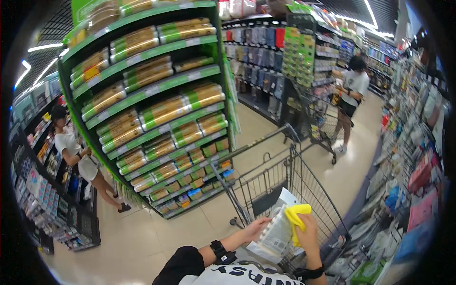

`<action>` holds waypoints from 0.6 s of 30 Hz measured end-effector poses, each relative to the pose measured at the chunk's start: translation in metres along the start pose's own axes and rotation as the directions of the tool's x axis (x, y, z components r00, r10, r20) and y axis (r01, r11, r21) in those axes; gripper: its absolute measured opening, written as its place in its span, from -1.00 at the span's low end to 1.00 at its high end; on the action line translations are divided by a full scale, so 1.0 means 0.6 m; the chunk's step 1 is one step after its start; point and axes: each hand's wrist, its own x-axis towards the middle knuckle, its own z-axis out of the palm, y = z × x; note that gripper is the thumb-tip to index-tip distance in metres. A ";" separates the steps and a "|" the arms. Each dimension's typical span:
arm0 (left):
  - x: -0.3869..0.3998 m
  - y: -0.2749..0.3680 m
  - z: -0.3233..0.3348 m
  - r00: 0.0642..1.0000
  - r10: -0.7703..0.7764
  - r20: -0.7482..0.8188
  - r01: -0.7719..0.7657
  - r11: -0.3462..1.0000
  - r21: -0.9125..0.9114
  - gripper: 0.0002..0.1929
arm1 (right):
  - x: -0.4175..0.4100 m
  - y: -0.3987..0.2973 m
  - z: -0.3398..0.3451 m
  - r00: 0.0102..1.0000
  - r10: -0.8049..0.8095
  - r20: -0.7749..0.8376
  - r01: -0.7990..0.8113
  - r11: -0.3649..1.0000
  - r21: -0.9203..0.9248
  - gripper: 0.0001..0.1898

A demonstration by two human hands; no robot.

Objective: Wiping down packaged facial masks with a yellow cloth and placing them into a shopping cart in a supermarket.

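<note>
My left hand (257,228) grips the left side of a clear plastic package (276,231) with a white backing card. The package is tilted and has a row of pale bumps along its left edge; its contents are hard to make out. In my right hand (307,233) is a bunched yellow cloth (296,217), pressed against the right side of the package. Both hands are above the near end of a grey wire shopping cart (320,213), whose handle lies on the far side. A dark panel (270,199) is fixed inside the cart.
A green shelf unit (149,92) of gold-and-green rolls rises ahead on the left. Packaged goods (409,171) hang close along the right. One person (351,85) stands by another cart (320,117) up the aisle. A second person (76,153) faces shelves at left.
</note>
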 end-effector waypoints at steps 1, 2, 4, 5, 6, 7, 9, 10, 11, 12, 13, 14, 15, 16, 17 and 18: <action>0.003 -0.001 0.021 0.993 -0.037 0.112 0.041 0.999 -0.032 -0.61 | -0.007 0.001 0.009 0.998 -0.043 0.043 0.043 0.999 -0.008 -0.65; 0.000 0.003 0.035 0.985 -0.086 0.148 0.094 0.994 -0.048 -0.56 | -0.018 0.000 0.011 0.993 -0.083 0.086 0.085 0.996 -0.015 -0.65; -0.011 0.014 0.070 0.998 -0.045 0.038 0.045 0.999 -0.001 -0.55 | -0.034 -0.012 0.017 0.987 -0.080 0.140 0.082 0.997 -0.009 -0.64; -0.008 0.015 0.081 0.997 0.038 -0.071 -0.034 0.998 0.052 -0.53 | -0.040 -0.014 0.016 0.973 -0.107 0.206 0.106 0.994 0.014 -0.64; 0.008 0.006 0.045 0.996 0.084 -0.015 -0.084 0.996 0.013 -0.51 | -0.044 -0.021 0.018 0.975 -0.092 0.202 0.091 0.996 0.014 -0.64; 0.011 0.005 0.044 0.999 0.051 -0.012 -0.051 0.999 0.020 -0.51 | -0.050 -0.023 0.015 0.949 -0.127 0.288 0.120 0.992 0.044 -0.64; 0.015 0.021 0.044 0.992 0.081 0.101 -0.081 0.997 -0.008 -0.52 | -0.067 -0.015 0.008 0.920 -0.144 0.364 0.127 0.989 0.070 -0.64; 0.016 0.030 0.052 0.992 0.102 0.077 -0.100 0.995 -0.031 -0.52 | -0.073 0.001 0.000 0.867 -0.169 0.469 0.157 0.985 0.065 -0.65; 0.014 0.041 0.063 0.991 0.123 0.051 -0.120 0.991 -0.053 -0.51 | -0.080 0.016 -0.010 0.801 -0.192 0.567 0.188 0.980 0.066 -0.66; 0.002 0.061 0.106 0.985 0.139 -0.100 -0.140 0.990 0.001 -0.51 | -0.090 0.030 -0.021 0.766 -0.174 0.619 0.186 0.981 0.046 -0.69; 0.009 0.070 0.094 0.981 0.189 -0.044 -0.190 0.982 -0.020 -0.51 | -0.097 0.038 -0.033 0.773 -0.160 0.614 0.172 0.984 0.041 -0.69; 0.018 0.071 0.069 0.966 0.256 -0.032 -0.257 0.964 -0.062 -0.51 | -0.102 0.045 -0.045 0.788 -0.092 0.609 0.089 0.995 0.034 -0.69; 0.030 0.069 0.053 0.948 0.318 -0.019 -0.318 0.942 -0.107 -0.52 | -0.105 0.056 -0.061 0.798 -0.018 0.603 0.004 1.000 0.024 -0.69; 0.030 0.068 0.053 0.956 0.294 -0.014 -0.293 0.950 -0.107 -0.52 | -0.109 0.055 -0.083 0.858 0.005 0.513 -0.022 0.999 0.028 -0.69; 0.033 0.070 0.055 0.961 0.278 0.005 -0.274 0.950 -0.149 -0.53 | -0.114 0.057 -0.103 0.863 0.030 0.504 -0.045 0.999 0.017 -0.69; 0.036 0.067 0.060 0.964 0.265 0.022 -0.256 0.948 -0.188 -0.53 | -0.121 0.059 -0.121 0.928 0.104 0.357 -0.112 0.994 0.003 -0.70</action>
